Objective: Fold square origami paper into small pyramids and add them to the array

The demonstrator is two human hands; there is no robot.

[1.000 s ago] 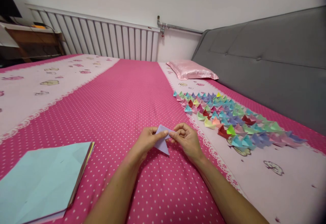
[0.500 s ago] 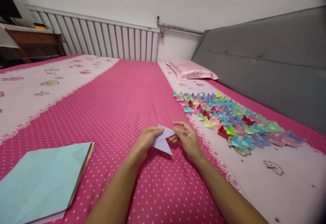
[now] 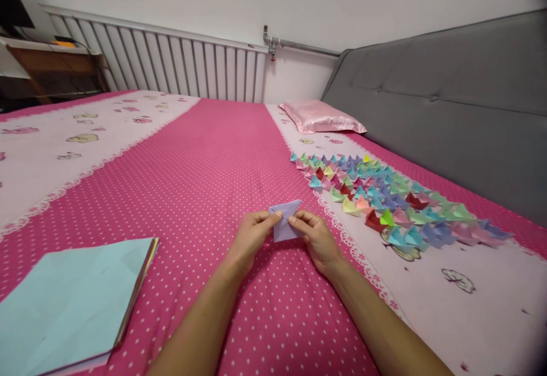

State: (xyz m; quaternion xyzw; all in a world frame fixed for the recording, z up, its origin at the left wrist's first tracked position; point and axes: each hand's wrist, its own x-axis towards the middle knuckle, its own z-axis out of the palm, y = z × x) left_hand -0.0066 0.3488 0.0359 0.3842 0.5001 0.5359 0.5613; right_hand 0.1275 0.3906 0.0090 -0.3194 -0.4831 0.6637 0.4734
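A small folded sheet of lavender paper [image 3: 285,229] is held up over the pink dotted bedspread, between my two hands. My left hand [image 3: 253,238] pinches its left edge, thumb on top and fingers behind. On the opposite side my right hand [image 3: 318,238] grips it the same way, its thumb pressed on the front face. A pointed flap sticks up at the paper's upper right. The fingertips behind the paper are hidden.
Rows of colourful folded paper boats [image 3: 376,193] stand on the bed to the right. At the lower left lies a stack of coloured paper [image 3: 81,302], light blue on top. A pink pillow [image 3: 321,117] rests near the grey headboard [image 3: 444,108]. A white radiator [image 3: 171,62] lines the wall.
The lavender paper has turned and been folded into a more compact, squarish shape; its lower pointed flap no longer hangs down. My right thumb has moved inward onto its face.
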